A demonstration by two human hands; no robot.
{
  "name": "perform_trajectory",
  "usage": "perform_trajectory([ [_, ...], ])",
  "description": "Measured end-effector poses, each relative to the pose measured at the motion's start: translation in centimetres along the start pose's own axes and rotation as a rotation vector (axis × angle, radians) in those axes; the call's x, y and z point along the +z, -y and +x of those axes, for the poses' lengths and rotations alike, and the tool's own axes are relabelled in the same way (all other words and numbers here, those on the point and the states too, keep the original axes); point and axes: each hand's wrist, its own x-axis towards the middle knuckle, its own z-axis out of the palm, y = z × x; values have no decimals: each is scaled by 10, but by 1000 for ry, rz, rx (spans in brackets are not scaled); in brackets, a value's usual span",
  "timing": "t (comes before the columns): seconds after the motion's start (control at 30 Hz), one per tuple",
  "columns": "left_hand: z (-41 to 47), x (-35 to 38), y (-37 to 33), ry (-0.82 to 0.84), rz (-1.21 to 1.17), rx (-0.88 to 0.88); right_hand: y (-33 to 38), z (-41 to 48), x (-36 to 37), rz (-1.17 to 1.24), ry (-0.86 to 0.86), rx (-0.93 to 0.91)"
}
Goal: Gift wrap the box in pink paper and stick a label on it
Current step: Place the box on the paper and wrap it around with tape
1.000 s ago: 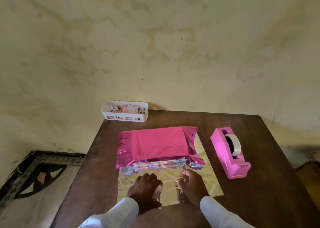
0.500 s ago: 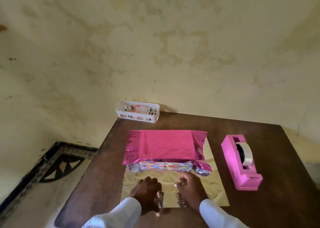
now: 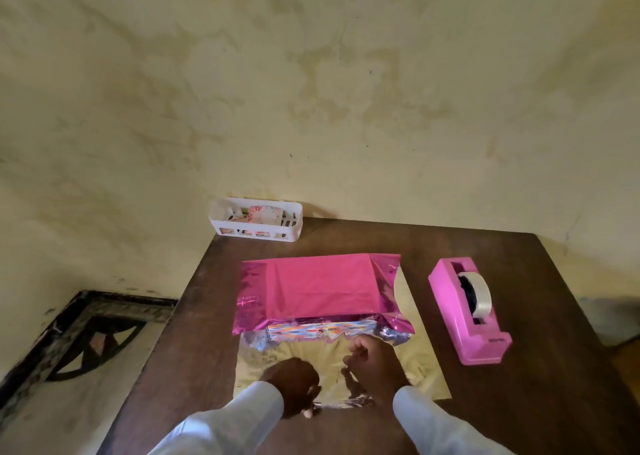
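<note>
A box (image 3: 320, 328) with a colourful striped side lies on the table, its top covered by a folded-over flap of pink paper (image 3: 318, 286). The paper's shiny golden underside (image 3: 420, 361) spreads toward me in front of the box. My left hand (image 3: 294, 387) is curled at the sheet's near edge, gripping it where it crumples. My right hand (image 3: 375, 363) is curled just in front of the box and pinches the sheet. White sleeves cover both wrists.
A pink tape dispenser (image 3: 467, 311) with a roll of clear tape stands to the right of the paper. A white slotted basket (image 3: 256, 224) holding small cards sits at the table's far left corner against the wall. The dark wooden table (image 3: 540, 402) drops off at left to a patterned floor.
The view has shifted a little. My left hand has drawn slightly back toward the near edge of the paper. The box and the pink flap lie as before.
</note>
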Motion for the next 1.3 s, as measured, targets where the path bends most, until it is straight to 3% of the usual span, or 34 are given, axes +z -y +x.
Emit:
perform_trajectory([
  [0.1, 1, -3, -1, 46, 22, 27, 1, 1, -3, -33, 34, -16],
  [0.23, 2, -22, -1, 89, 48, 85, 11, 1, -8, -64, 355, -31],
  [0.37, 1, -47, 3, 56, 26, 115, 34, 1, -17, -813, 409, -192],
  [0.47, 2, -69, 10, 19, -3, 126, 52, 0, -22, -1025, 252, -276],
  [0.73, 14, -124, 31, -149, -86, 111, 92, 31, -60, -979, 79, -303],
  [0.93, 37, -142, 45, -286, -94, 39, 114, 60, -75, -903, 113, -208],
  [1.13, 58, -152, 51, -239, -22, -51, 120, 88, -80, -1002, 106, -145],
  [1.3, 76, -151, 61, -246, 59, -27, 115, 89, -65, -935, -170, -207],
])
